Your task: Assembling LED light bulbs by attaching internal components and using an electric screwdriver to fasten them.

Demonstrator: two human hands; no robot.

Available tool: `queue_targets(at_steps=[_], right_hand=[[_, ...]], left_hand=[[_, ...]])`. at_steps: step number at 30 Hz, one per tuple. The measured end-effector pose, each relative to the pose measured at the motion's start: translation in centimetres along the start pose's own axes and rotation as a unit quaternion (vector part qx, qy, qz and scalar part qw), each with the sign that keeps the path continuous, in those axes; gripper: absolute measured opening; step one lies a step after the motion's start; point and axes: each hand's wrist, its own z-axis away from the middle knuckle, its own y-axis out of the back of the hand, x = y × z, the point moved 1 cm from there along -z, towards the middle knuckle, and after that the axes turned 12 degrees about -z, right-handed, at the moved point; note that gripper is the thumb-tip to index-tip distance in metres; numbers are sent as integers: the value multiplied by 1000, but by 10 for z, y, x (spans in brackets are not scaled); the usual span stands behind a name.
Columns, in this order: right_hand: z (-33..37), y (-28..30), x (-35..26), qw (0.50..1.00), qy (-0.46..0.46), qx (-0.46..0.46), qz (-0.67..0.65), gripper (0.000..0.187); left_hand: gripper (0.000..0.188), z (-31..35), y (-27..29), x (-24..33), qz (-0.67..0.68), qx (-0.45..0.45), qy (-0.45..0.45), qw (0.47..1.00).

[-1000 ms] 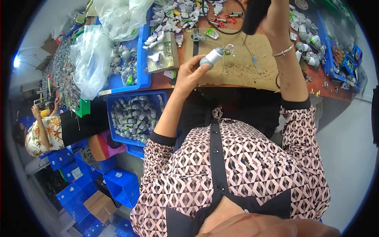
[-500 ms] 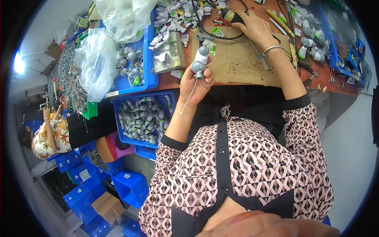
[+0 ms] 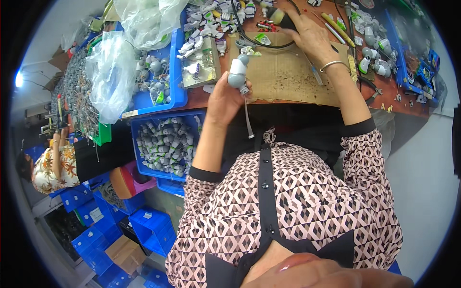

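**Grey-and-white bulbous piece pinched in the left hand**

The left hand (image 3: pixel 223 101) pinches the grey-and-white bulbous piece (image 3: pixel 236 79) between thumb and fingers. Its long axis runs away from the wearer, smaller ball farthest, pale cord (image 3: pixel 248 120) trailing back bodyward. A steady hold on the larger ball, cord hanging free, would seem best. Right of that hand lies stained cardboard (image 3: pixel 276 72); beyond, the right hand (image 3: pixel 311 38) meets a black-handled tool (image 3: pixel 287 22), how firmly I cannot tell.
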Motion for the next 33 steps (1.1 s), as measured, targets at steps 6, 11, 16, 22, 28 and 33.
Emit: queue_targets(at_steps=[6,11,16,22,28,33], right_hand=[[-18,81,-54,869,119,128,-463,39],[12,73,-104,704,74,149,-690,46],[35,60,-130,644,12,154,-749,79],[31,57,-126,658,43,155,-735,80],[16,64,-126,637,74,216,-736,77],[7,77,-127,655,101,289,-691,76]], left_hand=[[41,-11,-15,16,-627,124,-134,757],[39,-17,-23,-14,-831,111,-267,476],[38,-19,-22,-17,-819,119,-279,486],[40,-15,-26,-15,-809,132,-287,495],[30,-34,-28,2,-772,131,-380,493],[25,-61,-22,21,-763,184,-370,497]])
